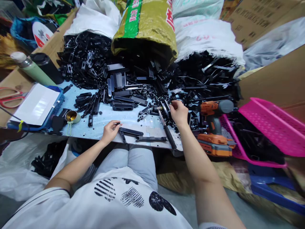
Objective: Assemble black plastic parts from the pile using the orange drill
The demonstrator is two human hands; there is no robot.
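My left hand (110, 131) is closed in a pinch at the table's near edge, with a small dark piece at its fingertips that I cannot make out. Right beside those fingers lie a long black flat handle part (131, 131) and a shorter black part (123, 137) slanting toward me. My right hand (179, 113) is curled at the edge of the heap of small black and metal parts (164, 105); what its fingers hold is hidden. Just left of it a hammer (168, 135) lies with its black grip toward me. A dark wrench (152, 139) rests between the hands.
An orange cordless drill (213, 127) stands at the right, beside a pink basket (269, 124). Sacks spill black parts across the back, among them a yellow sack (152, 25). At the left are a small metal cup (72, 117), a green bottle (33, 68) and red scissors (11, 97).
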